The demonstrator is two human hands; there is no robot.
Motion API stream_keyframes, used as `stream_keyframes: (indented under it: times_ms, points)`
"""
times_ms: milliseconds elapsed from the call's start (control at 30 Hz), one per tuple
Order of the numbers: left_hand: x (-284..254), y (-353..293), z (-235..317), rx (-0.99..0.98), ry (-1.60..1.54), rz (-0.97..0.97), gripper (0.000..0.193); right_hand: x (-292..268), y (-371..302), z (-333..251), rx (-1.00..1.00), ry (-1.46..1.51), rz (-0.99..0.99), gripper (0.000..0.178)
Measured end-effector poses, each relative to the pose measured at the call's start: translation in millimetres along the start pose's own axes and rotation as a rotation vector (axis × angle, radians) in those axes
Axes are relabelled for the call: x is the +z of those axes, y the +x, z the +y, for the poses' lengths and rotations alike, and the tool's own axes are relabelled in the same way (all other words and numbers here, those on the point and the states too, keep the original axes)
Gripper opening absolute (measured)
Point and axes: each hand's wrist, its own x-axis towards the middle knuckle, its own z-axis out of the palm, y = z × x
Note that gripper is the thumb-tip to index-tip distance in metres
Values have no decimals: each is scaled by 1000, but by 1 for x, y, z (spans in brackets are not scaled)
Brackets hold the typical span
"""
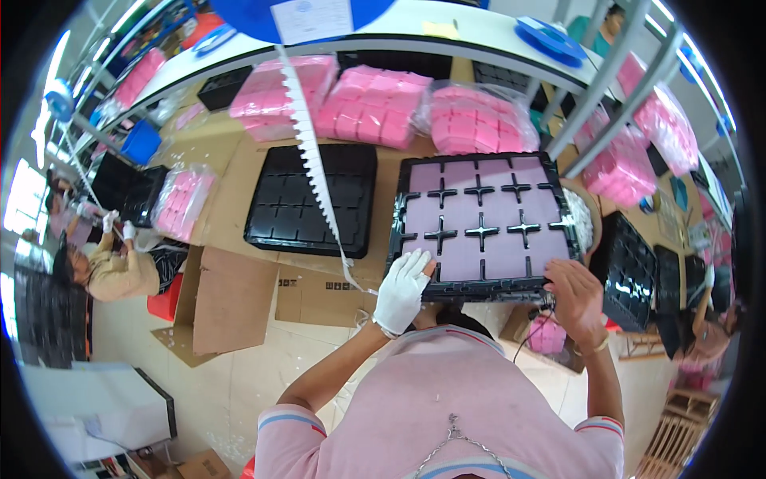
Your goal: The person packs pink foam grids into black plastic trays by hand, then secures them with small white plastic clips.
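A black plastic tray (pixel 495 285) lies in front of me, its compartments filled with pale purple-pink foam and parted by black cross-shaped dividers. My left hand (pixel 404 294), in a white glove with a bare fingertip showing, grips the tray's near left corner. At the near right corner, my bare right hand (pixel 574 297) has its fingers curled over the rim; the thumb is mostly hidden. To the left lies a second black tray (pixel 311 199), with no foam showing on it. A white toothed strip (pixel 302 132) hangs down between the two trays, close to my left hand.
Plastic-wrapped pink foam blocks (pixel 371 104) line the back of the table under a white shelf (pixel 471 36). Grey metal posts (pixel 598 88) rise at the right. An open cardboard box (pixel 235 299) stands front left. Another person (pixel 120 267) works at the far left.
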Motion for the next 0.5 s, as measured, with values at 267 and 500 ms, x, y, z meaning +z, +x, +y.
stream_keyframes:
  times_ms: [267, 500]
  points:
    - [-158, -35, -20, -681, 89, 562, 28, -41, 64, -15, -256, 53, 550, 27]
    - [-195, -178, -89, -886, -231, 1251, 35, 44, 140, 1, 19, 469, 307, 34]
